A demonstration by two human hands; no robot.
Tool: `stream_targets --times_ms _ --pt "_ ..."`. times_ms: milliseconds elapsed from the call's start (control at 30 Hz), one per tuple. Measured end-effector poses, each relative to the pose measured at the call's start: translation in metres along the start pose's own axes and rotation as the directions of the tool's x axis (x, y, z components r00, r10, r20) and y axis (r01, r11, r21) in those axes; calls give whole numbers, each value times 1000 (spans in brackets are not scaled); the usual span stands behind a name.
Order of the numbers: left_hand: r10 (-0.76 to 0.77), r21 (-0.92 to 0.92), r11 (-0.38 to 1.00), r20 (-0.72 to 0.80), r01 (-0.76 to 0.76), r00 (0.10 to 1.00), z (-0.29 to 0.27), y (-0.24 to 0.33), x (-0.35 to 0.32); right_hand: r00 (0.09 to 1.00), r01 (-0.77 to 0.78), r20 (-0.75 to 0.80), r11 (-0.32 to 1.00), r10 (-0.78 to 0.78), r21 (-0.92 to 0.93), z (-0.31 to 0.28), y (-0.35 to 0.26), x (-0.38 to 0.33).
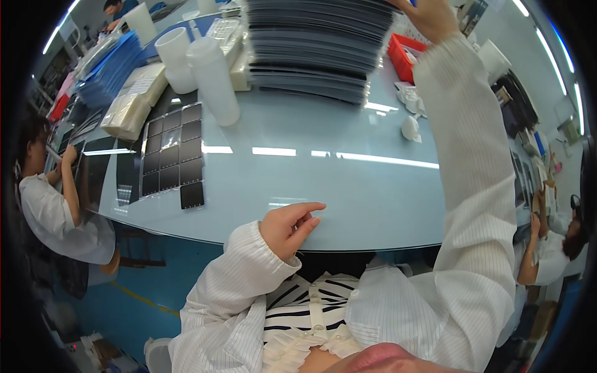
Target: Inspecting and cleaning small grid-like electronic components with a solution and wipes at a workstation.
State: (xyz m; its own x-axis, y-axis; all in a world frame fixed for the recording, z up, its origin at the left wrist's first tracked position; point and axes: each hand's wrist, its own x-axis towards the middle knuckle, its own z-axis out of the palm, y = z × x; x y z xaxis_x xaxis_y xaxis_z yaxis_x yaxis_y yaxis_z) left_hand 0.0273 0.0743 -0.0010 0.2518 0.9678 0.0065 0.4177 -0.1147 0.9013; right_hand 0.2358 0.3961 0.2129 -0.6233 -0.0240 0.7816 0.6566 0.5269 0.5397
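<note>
The tall stack of dark sheets (314, 53) stands on the far part of the worktop (298, 180). The person's right hand (432, 18) is at the stack's upper right, its fingers partly cut off by the picture's top edge, so whether they grip anything cannot be told. The left hand (289, 229) hovers near the front edge, thumb and forefinger apart, holding nothing. Handling the sheets well would probably mean freeing one by its edge without tipping the uneven pile. Markings on the dark cards (172, 154) and cream package (132, 102) are too small to read.
</note>
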Motion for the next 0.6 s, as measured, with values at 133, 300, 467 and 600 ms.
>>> stream_targets --times_ms 133,300,467,600 --pt "1 -27 1000 20 -1 1000 -4 1 -2 890 -346 395 903 230 256 27 -9 6" --pt "13 -11 1000 55 -12 998 -6 1 -1 976 -180 158 967 152 180 -5 -18 -3" --pt "31 -24 999 46 -30 998 -3 -2 0 992 -125 23 991 124 53 -34 -34 -5" --pt "-17 -175 984 44 25 999 -2 -9 -1 956 91 -293 974 -27 207 -67 -66 -6"
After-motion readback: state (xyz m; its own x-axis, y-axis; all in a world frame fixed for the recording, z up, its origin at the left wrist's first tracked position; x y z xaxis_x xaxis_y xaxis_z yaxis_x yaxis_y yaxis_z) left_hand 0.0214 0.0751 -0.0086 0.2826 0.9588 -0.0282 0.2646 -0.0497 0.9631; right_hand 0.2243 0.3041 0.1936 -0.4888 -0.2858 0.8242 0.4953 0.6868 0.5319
